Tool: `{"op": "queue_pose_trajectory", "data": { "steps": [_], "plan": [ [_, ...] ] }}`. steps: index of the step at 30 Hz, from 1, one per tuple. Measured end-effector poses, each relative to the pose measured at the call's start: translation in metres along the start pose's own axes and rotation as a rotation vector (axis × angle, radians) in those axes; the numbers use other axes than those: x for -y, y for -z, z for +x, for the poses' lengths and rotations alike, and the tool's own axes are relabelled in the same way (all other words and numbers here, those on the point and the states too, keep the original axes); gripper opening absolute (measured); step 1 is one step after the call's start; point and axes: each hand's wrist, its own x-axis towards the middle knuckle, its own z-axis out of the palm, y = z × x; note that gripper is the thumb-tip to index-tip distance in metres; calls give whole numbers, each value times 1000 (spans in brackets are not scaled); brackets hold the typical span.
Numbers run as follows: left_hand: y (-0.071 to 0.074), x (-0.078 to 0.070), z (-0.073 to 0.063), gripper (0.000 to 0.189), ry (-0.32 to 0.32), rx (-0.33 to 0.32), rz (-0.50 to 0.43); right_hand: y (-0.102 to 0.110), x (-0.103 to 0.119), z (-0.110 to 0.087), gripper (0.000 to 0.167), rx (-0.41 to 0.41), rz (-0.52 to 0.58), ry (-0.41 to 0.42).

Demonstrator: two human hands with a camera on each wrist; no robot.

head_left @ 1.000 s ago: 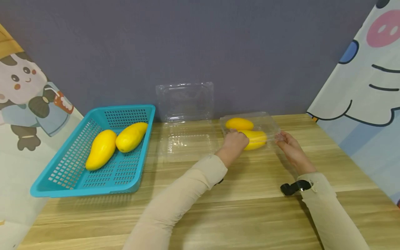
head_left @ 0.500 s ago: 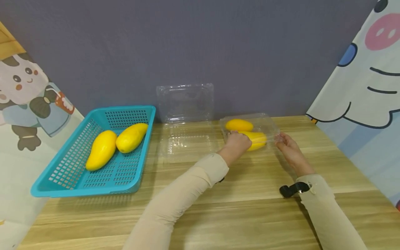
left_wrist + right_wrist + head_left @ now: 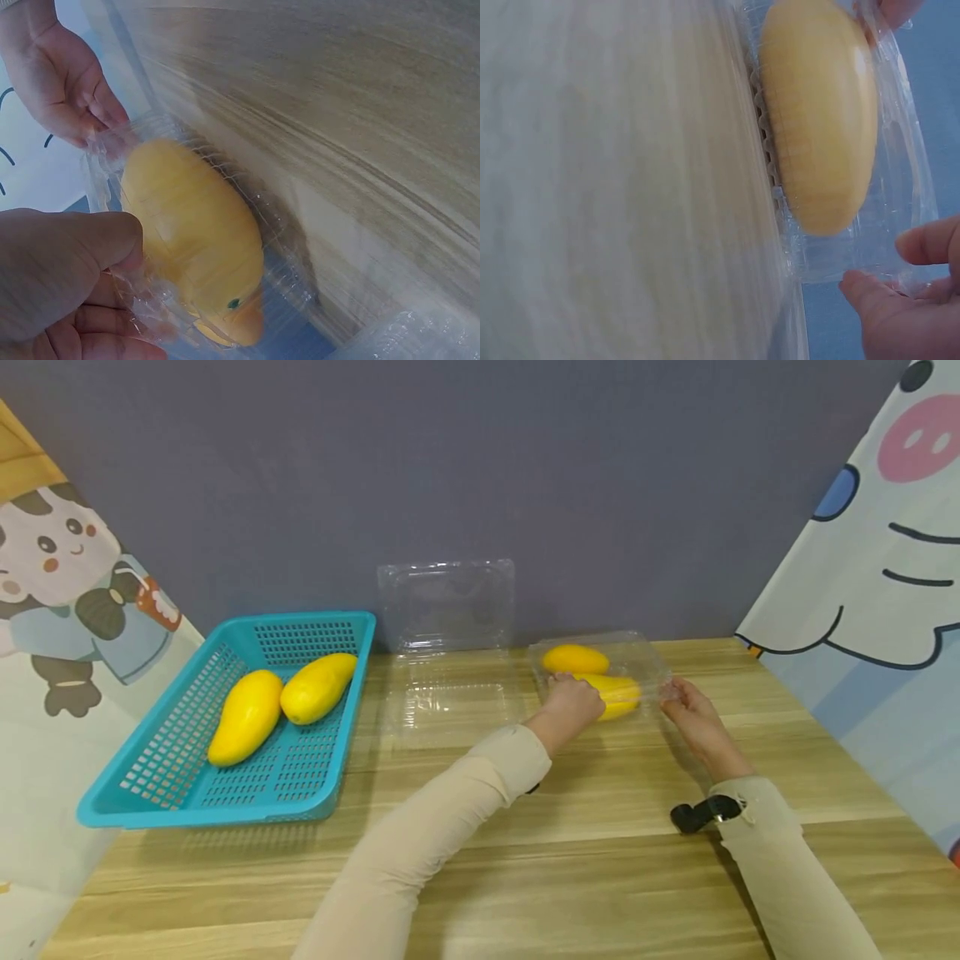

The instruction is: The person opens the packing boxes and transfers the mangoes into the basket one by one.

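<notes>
Two yellow mangoes, a rear one (image 3: 576,658) and a front one (image 3: 621,697), lie in a transparent plastic clamshell box (image 3: 637,653) with its lid down over them. My left hand (image 3: 573,705) pinches the box's front left corner, thumb on the plastic in the left wrist view, and partly covers the front mango. At the right corner, my right hand (image 3: 699,720) pinches the rim between thumb and fingers. Up close in the right wrist view, the nearer mango (image 3: 821,120) shows through the plastic. Whether the lid's edge is fastened, I cannot tell.
A second transparent clamshell (image 3: 450,693) stands left of the box, its lid raised against the grey wall (image 3: 450,468). Further left, a blue perforated basket (image 3: 225,817) holds two more mangoes (image 3: 246,718). All stand on a wooden table (image 3: 600,877).
My left hand has shifted slightly to the right along the box's front edge. My right hand keeps its grip at the right corner, and the mangoes and basket stay put.
</notes>
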Motion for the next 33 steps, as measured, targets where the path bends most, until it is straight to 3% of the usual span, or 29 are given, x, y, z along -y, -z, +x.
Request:
{"op": "queue_pose_trajectory", "data": {
  "steps": [8,12,15,20,26,33],
  "plan": [
    [1,1,1,31,-18,-14,15,1,-1,-1,59,9,8,14],
    [4,3,-1,27,-10,-57,9,1,-2,-1,60,12,12,29],
    [8,6,-1,24,-5,-74,-20,1,-3,-3,61,19,18,32],
    [8,8,1,23,-12,-34,-63,1,-4,-4,62,11,22,16],
    [7,13,0,20,11,-88,-89,1,-2,-4,62,7,16,-7],
    [11,11,3,11,28,-98,-186,-1,3,-5,62,38,44,-6]
  ]
}}
